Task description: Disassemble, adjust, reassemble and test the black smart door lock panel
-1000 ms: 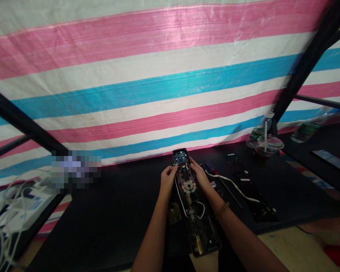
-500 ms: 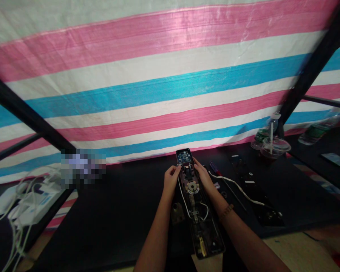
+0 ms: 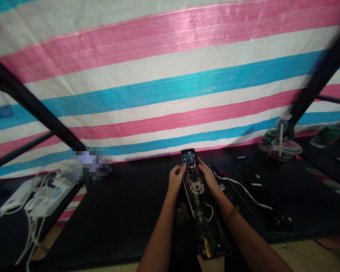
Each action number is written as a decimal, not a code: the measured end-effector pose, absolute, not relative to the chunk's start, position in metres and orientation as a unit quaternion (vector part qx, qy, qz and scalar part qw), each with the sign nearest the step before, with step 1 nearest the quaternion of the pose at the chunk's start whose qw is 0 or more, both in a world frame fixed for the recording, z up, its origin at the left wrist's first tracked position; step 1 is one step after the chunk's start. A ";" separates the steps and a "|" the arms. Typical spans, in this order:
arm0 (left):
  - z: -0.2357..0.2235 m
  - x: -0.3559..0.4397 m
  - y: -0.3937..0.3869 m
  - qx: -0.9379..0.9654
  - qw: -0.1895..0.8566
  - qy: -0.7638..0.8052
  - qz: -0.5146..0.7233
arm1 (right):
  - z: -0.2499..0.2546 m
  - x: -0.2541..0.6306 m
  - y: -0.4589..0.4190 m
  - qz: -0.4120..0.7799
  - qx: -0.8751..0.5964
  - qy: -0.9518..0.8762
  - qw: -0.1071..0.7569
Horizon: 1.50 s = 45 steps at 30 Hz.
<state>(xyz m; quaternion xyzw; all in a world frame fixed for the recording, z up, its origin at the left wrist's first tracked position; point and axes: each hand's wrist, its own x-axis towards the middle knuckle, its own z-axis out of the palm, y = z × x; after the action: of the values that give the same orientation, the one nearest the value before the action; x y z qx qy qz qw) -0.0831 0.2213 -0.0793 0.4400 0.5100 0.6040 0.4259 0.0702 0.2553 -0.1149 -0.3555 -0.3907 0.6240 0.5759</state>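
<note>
A long dark opened door lock housing (image 3: 197, 200) lies lengthwise before me, its inner mechanism exposed and a small circuit board (image 3: 188, 156) at its far end. At the left rim, my left hand (image 3: 176, 177) is closed, thumb and fingertips pinching the white wire (image 3: 187, 194) close to the board. My right hand (image 3: 209, 176) grips the opposite rim, with some fingers hidden behind the housing. A brass-coloured cylinder (image 3: 207, 247) shows at the near end. Left of the housing rests a small dark metal part (image 3: 181, 212).
To the right lie a screwdriver (image 3: 241, 197), a dark panel (image 3: 268, 204) and a whitish sleeved cable (image 3: 243, 187). A plastic cup (image 3: 283, 150) and bottle (image 3: 283, 122) stand behind them. White power strips (image 3: 49, 196) with tangled cables sit at left. A striped sheet (image 3: 170, 87) hangs behind the table.
The camera view has shifted slightly left, so everything appears farther right. Both hands keep nearly the same hold at the far part of the housing.
</note>
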 end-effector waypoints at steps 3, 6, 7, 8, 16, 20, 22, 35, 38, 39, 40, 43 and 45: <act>-0.079 -0.083 0.221 0.443 0.427 0.508 0.603 | -0.114 0.069 0.255 0.626 -0.354 -0.386 0.577; -0.079 -0.083 0.221 0.443 0.427 0.512 0.599 | -0.114 0.069 0.254 0.621 -0.363 -0.382 0.580; -0.080 -0.083 0.221 0.443 0.427 0.514 0.598 | -0.114 0.069 0.254 0.622 -0.365 -0.382 0.578; -0.080 -0.083 0.221 0.444 0.426 0.516 0.596 | -0.114 0.069 0.254 0.624 -0.365 -0.381 0.577; -0.086 -0.084 0.223 0.459 0.409 0.529 0.586 | -0.118 0.071 0.257 0.626 -0.370 -0.396 0.561; -0.088 -0.085 0.224 0.467 0.404 0.533 0.579 | -0.122 0.073 0.260 0.609 -0.383 -0.414 0.557; -0.089 -0.086 0.225 0.470 0.401 0.535 0.576 | -0.125 0.073 0.262 0.609 -0.386 -0.415 0.555; -0.094 -0.087 0.226 0.475 0.385 0.550 0.569 | -0.135 0.072 0.269 0.627 -0.386 -0.393 0.551; -0.092 -0.086 0.226 0.475 0.386 0.553 0.566 | -0.135 0.073 0.269 0.626 -0.386 -0.401 0.546; -0.092 -0.086 0.226 0.475 0.387 0.554 0.565 | -0.134 0.073 0.270 0.627 -0.386 -0.403 0.543; -0.092 -0.086 0.226 0.475 0.387 0.555 0.563 | -0.134 0.074 0.270 0.628 -0.388 -0.405 0.539; -0.092 -0.086 0.225 0.478 0.384 0.558 0.559 | -0.133 0.074 0.271 0.635 -0.386 -0.405 0.533; -0.092 -0.086 0.226 0.478 0.381 0.561 0.558 | -0.132 0.074 0.271 0.634 -0.382 -0.404 0.537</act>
<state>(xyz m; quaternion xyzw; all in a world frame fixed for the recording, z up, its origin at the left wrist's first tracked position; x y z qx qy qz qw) -0.0863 0.2259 -0.0925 0.4784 0.5609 0.5583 0.3805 0.0736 0.2711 -0.1324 -0.3821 -0.4042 0.6339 0.5374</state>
